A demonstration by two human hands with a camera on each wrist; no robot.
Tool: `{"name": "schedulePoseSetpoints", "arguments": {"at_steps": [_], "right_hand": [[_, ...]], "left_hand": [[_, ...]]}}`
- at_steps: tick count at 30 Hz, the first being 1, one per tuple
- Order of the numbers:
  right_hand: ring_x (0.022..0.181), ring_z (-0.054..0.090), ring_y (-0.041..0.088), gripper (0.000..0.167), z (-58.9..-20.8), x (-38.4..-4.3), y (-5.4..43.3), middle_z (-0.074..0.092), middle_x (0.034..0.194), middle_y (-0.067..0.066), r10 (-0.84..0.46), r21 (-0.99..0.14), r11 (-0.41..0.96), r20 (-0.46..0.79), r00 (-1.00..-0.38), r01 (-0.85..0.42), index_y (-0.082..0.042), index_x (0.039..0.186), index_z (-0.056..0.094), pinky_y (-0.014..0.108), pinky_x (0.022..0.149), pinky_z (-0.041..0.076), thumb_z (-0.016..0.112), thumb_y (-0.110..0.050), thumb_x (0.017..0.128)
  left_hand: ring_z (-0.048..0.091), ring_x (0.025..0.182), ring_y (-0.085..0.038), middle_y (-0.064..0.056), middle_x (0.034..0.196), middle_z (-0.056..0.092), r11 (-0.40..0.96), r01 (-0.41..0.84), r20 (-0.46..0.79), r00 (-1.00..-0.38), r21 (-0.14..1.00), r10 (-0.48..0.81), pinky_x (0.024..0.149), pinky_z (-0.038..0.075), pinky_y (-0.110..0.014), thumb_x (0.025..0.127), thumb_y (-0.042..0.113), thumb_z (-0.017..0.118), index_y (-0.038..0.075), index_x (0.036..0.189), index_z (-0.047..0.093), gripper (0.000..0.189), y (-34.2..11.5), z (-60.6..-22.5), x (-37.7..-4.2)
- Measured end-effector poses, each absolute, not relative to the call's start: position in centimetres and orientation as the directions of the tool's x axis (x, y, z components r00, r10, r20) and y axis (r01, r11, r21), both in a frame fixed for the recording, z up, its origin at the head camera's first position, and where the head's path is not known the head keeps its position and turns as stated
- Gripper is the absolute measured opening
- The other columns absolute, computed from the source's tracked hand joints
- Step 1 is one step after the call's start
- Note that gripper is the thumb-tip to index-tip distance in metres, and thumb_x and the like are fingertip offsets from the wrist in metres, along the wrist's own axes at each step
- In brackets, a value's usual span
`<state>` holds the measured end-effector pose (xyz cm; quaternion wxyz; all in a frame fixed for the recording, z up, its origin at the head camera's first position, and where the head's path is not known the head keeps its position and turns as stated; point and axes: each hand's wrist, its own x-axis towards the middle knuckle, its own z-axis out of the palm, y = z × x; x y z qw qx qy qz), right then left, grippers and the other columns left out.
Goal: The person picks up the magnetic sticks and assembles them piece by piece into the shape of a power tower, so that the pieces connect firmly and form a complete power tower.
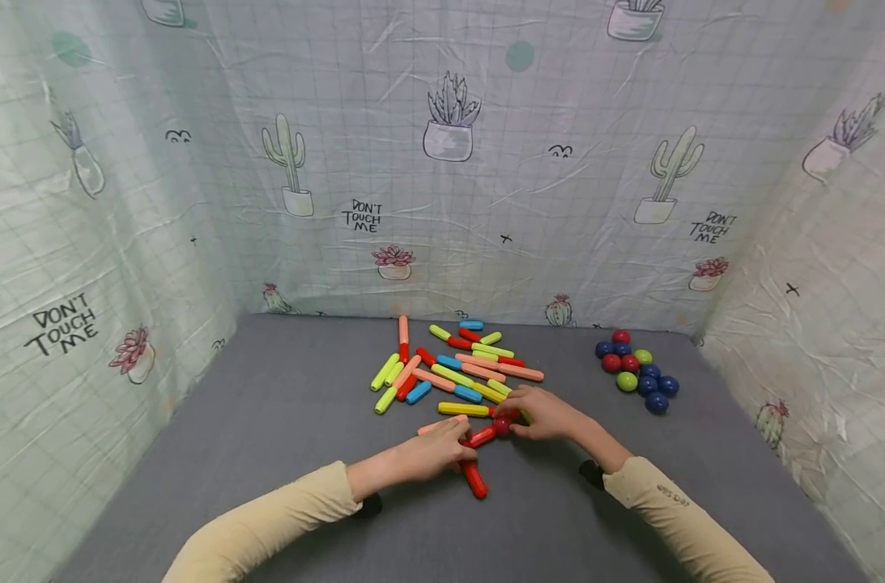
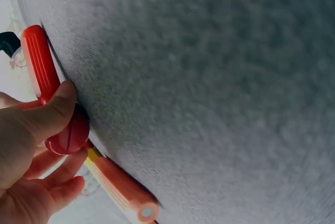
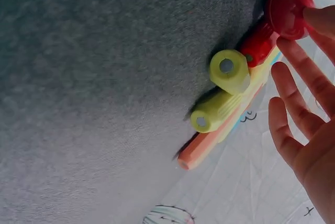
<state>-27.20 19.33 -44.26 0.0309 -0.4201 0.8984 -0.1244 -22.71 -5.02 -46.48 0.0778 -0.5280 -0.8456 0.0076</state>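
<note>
My left hand (image 1: 433, 452) grips a red ball (image 2: 73, 132) between thumb and fingers; that ball is hidden by the hand in the head view. A red magnetic rod (image 1: 474, 479) extends from it towards me, and another red rod (image 1: 482, 437) runs to a second red ball (image 1: 502, 426). My right hand (image 1: 542, 411) pinches this second ball (image 3: 288, 12) with thumb and index finger, its other fingers spread. Beyond it, another short red rod (image 3: 260, 43) meets the ball. Close to the left hand lies a salmon rod (image 1: 431, 427).
Behind the hands lies a loose pile of yellow, green, salmon, red and blue rods (image 1: 453, 376). At the right back, several blue, red and green balls (image 1: 648, 385) form a cluster on the grey table (image 1: 296, 405). A patterned cloth (image 1: 486, 202) encloses the back and sides.
</note>
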Motion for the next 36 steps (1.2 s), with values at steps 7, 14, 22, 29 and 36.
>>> {"name": "schedulePoseSetpoints", "arguments": {"at_steps": [7, 14, 22, 29, 36], "right_hand": [[0.093, 0.052, 0.012, 0.027, -44.8, -27.5, 19.9, 0.061, 0.103, -0.004, -0.773, -0.304, 0.59, 0.054, -0.632, -0.748, -0.019, 0.109, 0.06, 0.032, 0.08, 0.046, 0.063, -0.019, 0.082], [0.089, 0.052, 0.012, 0.028, -44.8, -27.3, 19.8, 0.062, 0.101, -0.005, -0.762, -0.29, 0.602, 0.068, -0.644, -0.744, -0.019, 0.109, 0.06, 0.029, 0.076, 0.046, 0.063, -0.021, 0.081], [0.085, 0.057, 0.016, 0.018, -44.4, -29.1, 20.0, 0.066, 0.096, -0.002, -0.723, -0.276, 0.629, 0.137, -0.678, -0.727, -0.015, 0.1, 0.067, 0.034, 0.075, 0.047, 0.062, -0.02, 0.083], [0.075, 0.051, 0.013, 0.011, -44.9, -32.4, 20.1, 0.065, 0.087, -0.001, -0.633, -0.137, 0.729, 0.236, -0.737, -0.67, -0.013, 0.091, 0.069, 0.027, 0.065, 0.043, 0.064, -0.016, 0.081], [0.079, 0.057, 0.011, 0.015, -45.6, -32.2, 18.9, 0.065, 0.087, -0.004, -0.752, -0.217, 0.612, 0.137, -0.644, -0.761, -0.016, 0.09, 0.067, 0.025, 0.069, 0.047, 0.063, -0.028, 0.082]], "left_hand": [[0.05, 0.096, -0.016, -0.002, 0.108, 0.059, 0.48, 0.876, 0.031, -0.479, -0.043, 0.877, 0.083, 0.044, -0.03, 0.079, 0.022, 0.066, 0.027, 0.105, 0.063, 0.027, -5.5, -46.3, -23.5], [0.048, 0.1, -0.018, -0.001, 0.11, 0.057, 0.477, 0.879, 0.02, -0.477, 0.0, 0.879, 0.087, 0.04, -0.033, 0.079, 0.023, 0.065, 0.025, 0.111, 0.06, 0.033, -5.8, -46.3, -23.7], [0.047, 0.1, -0.016, -0.002, 0.107, 0.055, 0.468, 0.883, 0.039, -0.467, -0.021, 0.883, 0.087, 0.041, -0.031, 0.08, 0.022, 0.065, 0.022, 0.119, 0.057, 0.04, -5.7, -46.2, -23.2], [0.047, 0.108, -0.017, -0.001, 0.109, 0.056, 0.467, 0.884, 0.039, -0.466, -0.023, 0.884, 0.091, 0.041, -0.034, 0.082, 0.021, 0.064, 0.022, 0.118, 0.058, 0.037, -5.9, -46.1, -22.8], [0.046, 0.11, -0.018, -0.002, 0.116, 0.056, 0.476, 0.879, 0.009, -0.476, -0.012, 0.879, 0.091, 0.042, -0.035, 0.084, 0.019, 0.061, 0.024, 0.119, 0.057, 0.035, -5.9, -46.1, -22.8]]}}
